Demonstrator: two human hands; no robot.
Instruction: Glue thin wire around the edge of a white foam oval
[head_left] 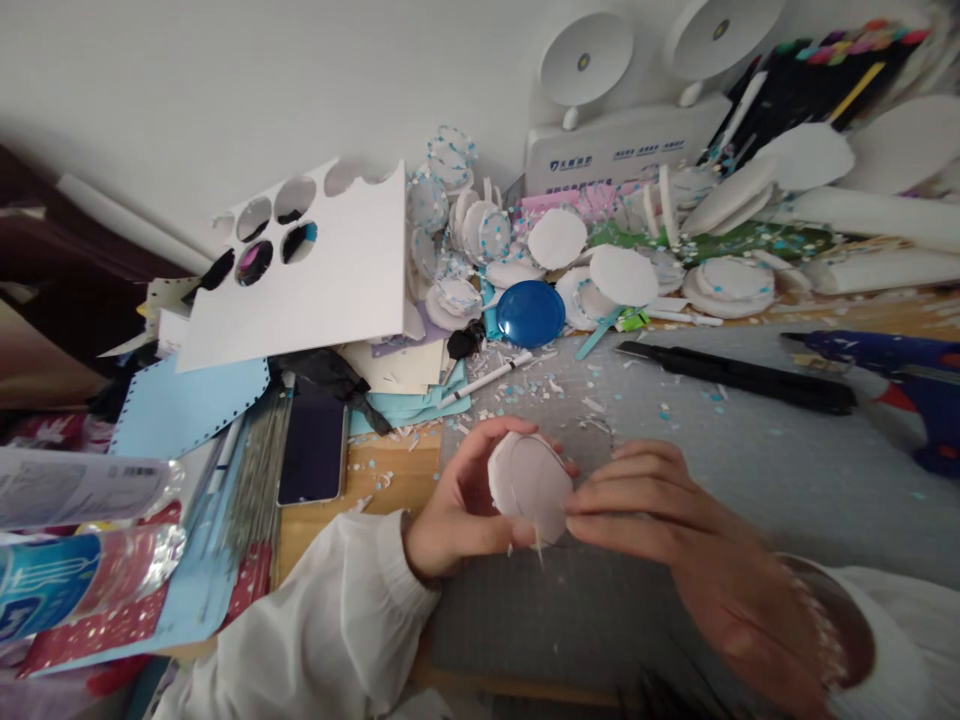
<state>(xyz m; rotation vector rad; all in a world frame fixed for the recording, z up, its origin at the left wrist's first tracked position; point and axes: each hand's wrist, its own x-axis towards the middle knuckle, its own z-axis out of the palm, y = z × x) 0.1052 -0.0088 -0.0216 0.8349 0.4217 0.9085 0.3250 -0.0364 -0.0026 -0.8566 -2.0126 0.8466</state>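
Above the mat (780,470), the left hand (461,505) is holding the disc (529,482) between thumb and fingers; the right hand (675,520) is touching its edge, whether pinching I cannot tell. A slackening thumb could be dropping it among the mat's scraps (592,405), dirtying its face.
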